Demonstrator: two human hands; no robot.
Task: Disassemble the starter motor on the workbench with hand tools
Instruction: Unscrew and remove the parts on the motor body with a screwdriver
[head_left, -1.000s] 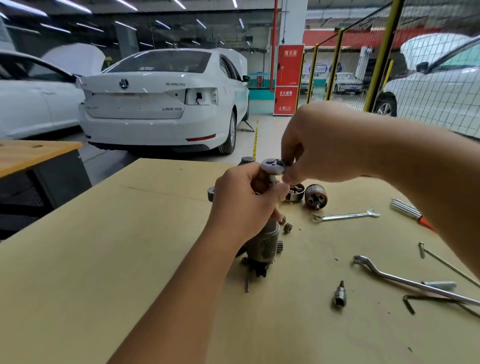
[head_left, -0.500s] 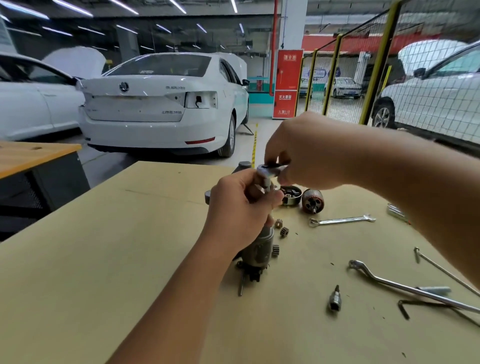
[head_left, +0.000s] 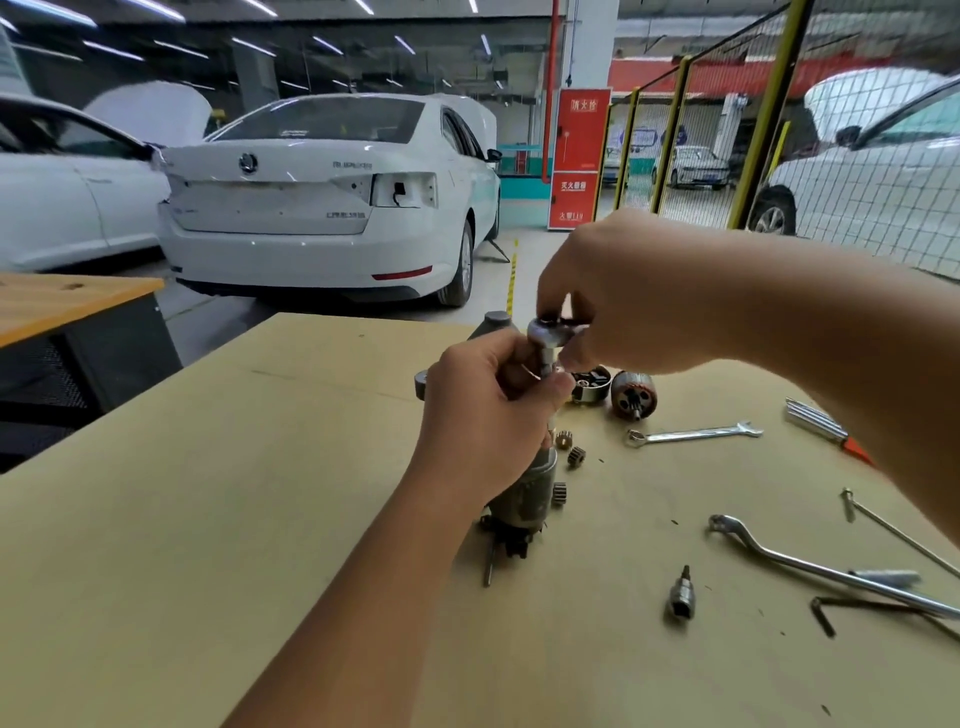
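Observation:
The grey starter motor body (head_left: 524, 493) stands on the workbench (head_left: 208, 519), tilted slightly. My left hand (head_left: 483, 415) grips its upper part and hides it. A silver ratchet head (head_left: 548, 332) with a socket sits on top of the motor. My right hand (head_left: 623, 301) pinches that ratchet head from above. Beside the motor lie small brass gears (head_left: 570, 448), the armature (head_left: 632, 394) and a black end cover (head_left: 592, 383).
To the right lie a combination wrench (head_left: 693, 434), an offset ring wrench (head_left: 810, 561), a loose socket bit (head_left: 682, 597), an orange-tipped screwdriver (head_left: 826, 430), a long bolt (head_left: 904, 535) and a hex key (head_left: 852, 608). White cars stand beyond the bench's far edge.
My right hand has shifted a little on the ratchet head, turning it atop the motor. My left hand keeps its grip. The view has drifted slightly.

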